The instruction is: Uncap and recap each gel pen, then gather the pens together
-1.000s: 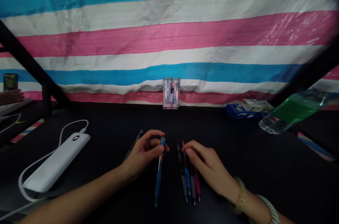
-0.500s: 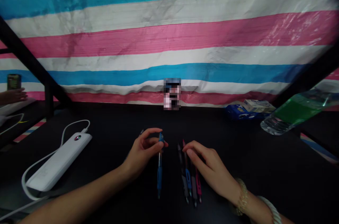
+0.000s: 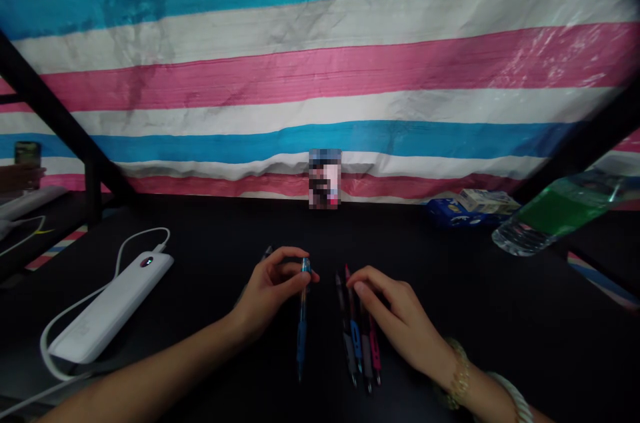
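My left hand (image 3: 270,283) is closed, pinching the upper end of a blue pen (image 3: 301,336) between thumb and fingers. The pen points down toward me. To its right, several pens (image 3: 356,343) with grey, blue and pink grips lie side by side on the black table. My right hand (image 3: 393,310) is closed at their upper ends, thumb and fingertips against them and covering part of the rightmost ones. Behind my left hand, the tip of a dark pen-like object (image 3: 267,253) shows; the rest is hidden.
A white power bank (image 3: 113,306) with a cable lies at the left. At the back right are a blue packet (image 3: 447,213), a small pale box (image 3: 487,200) and a tilted bottle of green liquid (image 3: 560,210). A striped sheet (image 3: 320,70) hangs behind. Far left, another person's hand (image 3: 23,178) is near a phone.
My left hand has shifted slightly down and toward the right with the blue pen. My right hand and the row of pens stay almost the same.
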Demonstrator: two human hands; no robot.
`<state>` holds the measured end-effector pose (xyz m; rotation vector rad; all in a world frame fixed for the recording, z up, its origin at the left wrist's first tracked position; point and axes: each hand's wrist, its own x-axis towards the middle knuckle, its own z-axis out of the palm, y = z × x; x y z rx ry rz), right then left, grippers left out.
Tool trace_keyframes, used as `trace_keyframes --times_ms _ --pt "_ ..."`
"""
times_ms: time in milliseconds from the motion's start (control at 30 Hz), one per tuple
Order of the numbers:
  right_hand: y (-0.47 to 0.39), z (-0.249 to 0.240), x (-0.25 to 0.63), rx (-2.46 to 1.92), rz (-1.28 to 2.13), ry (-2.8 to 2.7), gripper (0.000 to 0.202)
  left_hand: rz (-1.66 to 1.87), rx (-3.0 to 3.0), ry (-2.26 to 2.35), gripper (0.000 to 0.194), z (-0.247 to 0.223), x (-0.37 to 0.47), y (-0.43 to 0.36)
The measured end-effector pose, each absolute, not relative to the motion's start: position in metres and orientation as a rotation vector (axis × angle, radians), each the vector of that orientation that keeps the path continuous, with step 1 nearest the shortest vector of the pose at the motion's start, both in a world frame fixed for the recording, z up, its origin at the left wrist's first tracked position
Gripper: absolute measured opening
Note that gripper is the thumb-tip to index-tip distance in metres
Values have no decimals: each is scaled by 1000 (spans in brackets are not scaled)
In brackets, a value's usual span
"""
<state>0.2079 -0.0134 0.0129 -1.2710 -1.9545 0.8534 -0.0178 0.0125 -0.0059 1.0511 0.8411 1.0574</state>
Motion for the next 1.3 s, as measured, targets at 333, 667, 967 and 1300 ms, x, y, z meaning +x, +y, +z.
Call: trace_keyframes --times_ms 333,667,967,1300 --pt "-14 12 209 -1259 862 -1959 27 982 1303 941 44 4 -20 14" --pt "-12 12 209 -1266 831 -1969 27 899 2063 1435 30 2 -63 63" --pt "-12 12 210 -1264 846 -1961 27 767 2237 1490 31 -10 -69 68" --pt "-10 9 212 -1272 824 -1915 28 826 2493 1333 49 -2 -43 39"
